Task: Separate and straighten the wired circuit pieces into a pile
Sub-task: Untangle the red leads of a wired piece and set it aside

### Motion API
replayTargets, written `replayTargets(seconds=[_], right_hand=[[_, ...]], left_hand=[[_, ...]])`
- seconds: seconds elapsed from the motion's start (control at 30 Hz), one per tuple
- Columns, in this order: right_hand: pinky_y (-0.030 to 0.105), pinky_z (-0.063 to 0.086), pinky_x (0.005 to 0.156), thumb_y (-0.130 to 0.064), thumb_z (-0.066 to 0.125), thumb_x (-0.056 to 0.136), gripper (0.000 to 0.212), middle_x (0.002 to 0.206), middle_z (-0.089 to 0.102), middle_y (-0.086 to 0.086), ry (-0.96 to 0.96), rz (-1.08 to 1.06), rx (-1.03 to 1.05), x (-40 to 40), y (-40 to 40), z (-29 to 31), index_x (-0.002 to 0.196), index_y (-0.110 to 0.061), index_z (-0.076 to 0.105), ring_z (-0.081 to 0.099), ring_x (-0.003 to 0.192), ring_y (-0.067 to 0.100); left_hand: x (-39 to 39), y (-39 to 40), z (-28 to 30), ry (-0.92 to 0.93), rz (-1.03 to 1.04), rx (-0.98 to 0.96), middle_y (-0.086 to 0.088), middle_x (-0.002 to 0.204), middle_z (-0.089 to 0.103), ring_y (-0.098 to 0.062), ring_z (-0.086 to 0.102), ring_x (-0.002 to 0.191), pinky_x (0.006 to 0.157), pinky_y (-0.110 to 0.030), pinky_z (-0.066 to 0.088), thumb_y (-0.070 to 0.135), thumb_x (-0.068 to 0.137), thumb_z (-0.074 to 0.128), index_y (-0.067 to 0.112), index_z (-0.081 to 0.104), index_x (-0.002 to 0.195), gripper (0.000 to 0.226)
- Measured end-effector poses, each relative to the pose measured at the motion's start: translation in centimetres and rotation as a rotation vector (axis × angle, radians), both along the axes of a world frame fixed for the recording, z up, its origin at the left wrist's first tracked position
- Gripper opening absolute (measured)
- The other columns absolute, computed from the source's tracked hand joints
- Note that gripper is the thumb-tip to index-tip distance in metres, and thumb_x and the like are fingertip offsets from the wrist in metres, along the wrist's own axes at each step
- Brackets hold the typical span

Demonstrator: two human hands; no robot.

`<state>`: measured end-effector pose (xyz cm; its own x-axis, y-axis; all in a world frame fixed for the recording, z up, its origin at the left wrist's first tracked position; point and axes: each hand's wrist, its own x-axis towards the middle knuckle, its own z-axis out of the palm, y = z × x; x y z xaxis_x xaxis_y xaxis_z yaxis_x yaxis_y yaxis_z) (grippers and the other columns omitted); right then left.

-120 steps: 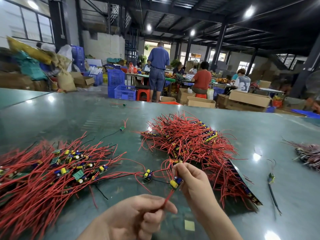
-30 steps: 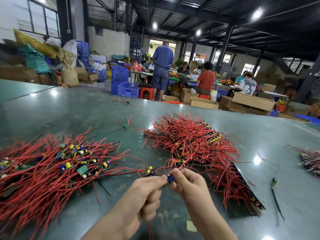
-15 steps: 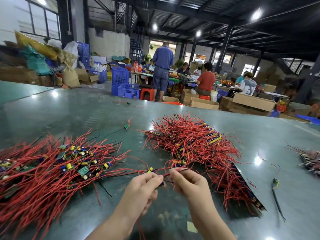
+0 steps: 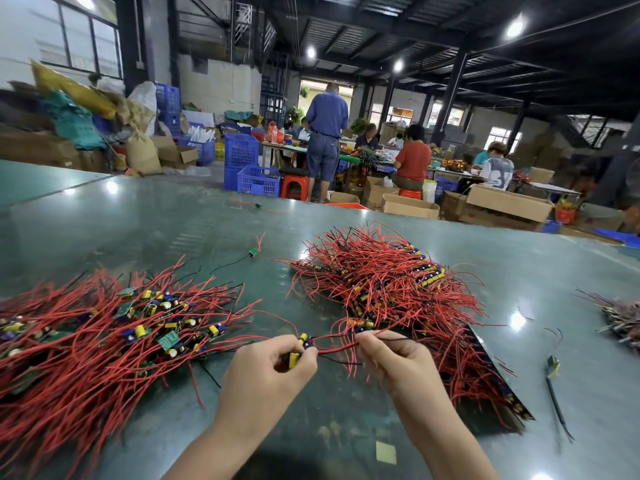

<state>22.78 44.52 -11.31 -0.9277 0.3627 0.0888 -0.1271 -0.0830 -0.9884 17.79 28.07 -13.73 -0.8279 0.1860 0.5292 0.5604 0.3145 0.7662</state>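
fingers [image 4: 304, 358] of left hand [image 4: 266, 372] curled, pinching a small board [image 4: 294, 359], right hand [image 4: 394, 358] pinching its red wire [image 4: 337, 348], both forearms raised over table [image 4: 145, 223], between the sorted pile [image 4: 97, 337] and tangled heap [image 4: 391, 282]

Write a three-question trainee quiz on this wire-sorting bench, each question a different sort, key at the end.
1. True or false: the left hand pinches a circuit piece with a yellow part.
2. What does the right hand grip? A) a cardboard box B) red wires C) a blue crate
3. Fill in: the spread pile with its boards face up lies on the person's ____ side, across from the tangled heap on the green table.

Key: 1 true; 2 B, the red wires stretched between both hands; 3 left.
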Motion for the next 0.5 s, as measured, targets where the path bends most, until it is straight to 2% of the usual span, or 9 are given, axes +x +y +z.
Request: replayTargets(seconds=[0.13,0.27,0.4,0.5], right_hand=[[0.011,0.043,0.05,-0.005,0.071,0.078,0.014,0.057,0.065,0.0,-0.012,-0.027,0.117,0.1,-0.2,0.2,0.065,-0.009,0.072,0.053,0.052,0.003],[0.009,0.045,0.053,-0.005,0.07,0.079,0.018,0.057,0.066,-0.002,0.019,-0.033,0.173,0.4,0.2,0.6,0.062,-0.011,0.073,0.057,0.054,0.0],[0.008,0.036,0.046,-0.013,0.072,0.076,0.011,0.054,0.062,-0.001,-0.024,0.005,0.152,0.5,0.3,0.5,0.066,-0.01,0.075,0.047,0.045,0.0],[0.014,0.04,0.055,-0.026,0.073,0.069,0.013,0.061,0.064,0.001,-0.013,-0.084,0.061,0.3,0.7,0.4,0.074,-0.015,0.077,0.051,0.056,0.005]], left_hand=[[0.0,-0.1,0.2,-0.008,0.015,0.058,0.004,0.045,0.03,-0.009,0.027,0.046,0.047,-0.024,0.019,0.057,0.062,0.048,0.013,0.052,0.058,0.044],[-0.6,-0.7,0.5,-0.03,0.035,0.078,0.004,0.044,0.029,-0.01,0.026,0.045,0.045,-0.021,0.019,0.057,0.06,0.048,0.013,0.05,0.056,0.045],[-0.9,-0.9,0.3,-0.025,0.04,0.048,0.004,0.044,0.03,-0.01,0.028,0.045,0.046,-0.022,0.019,0.058,0.06,0.048,0.015,0.051,0.054,0.043],[-1.4,-1.3,0.1,-0.054,0.048,0.065,0.005,0.042,0.032,-0.009,0.028,0.044,0.046,-0.023,0.02,0.054,0.063,0.053,0.014,0.052,0.053,0.041]])
